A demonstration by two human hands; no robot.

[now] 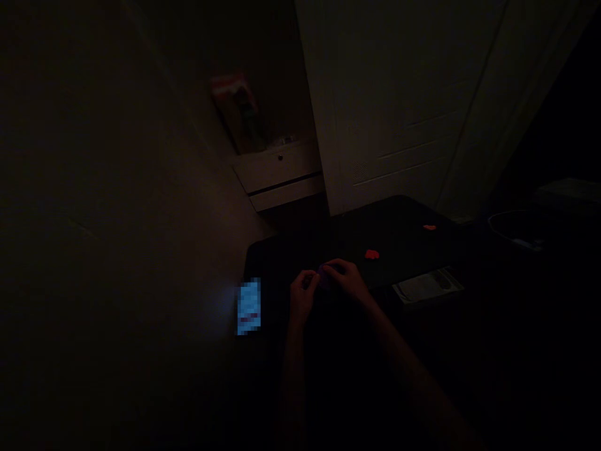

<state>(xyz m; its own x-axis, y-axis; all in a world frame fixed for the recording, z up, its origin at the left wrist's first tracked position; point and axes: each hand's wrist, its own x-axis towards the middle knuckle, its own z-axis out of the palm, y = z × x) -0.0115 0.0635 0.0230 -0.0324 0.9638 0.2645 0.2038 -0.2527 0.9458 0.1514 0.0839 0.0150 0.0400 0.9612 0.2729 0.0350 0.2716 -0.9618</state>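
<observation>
Just below the middle of the frame, over the dark desk [399, 216], the right hand [346, 277] has its fingertips clamped on a small purple piece [322, 274]; the left hand [303, 295] curls at its left side, too dark to tell whether it grips. A red piece [372, 254] lies right of centre, another farther right, and a lit screen [248, 307] glows lower left.
</observation>
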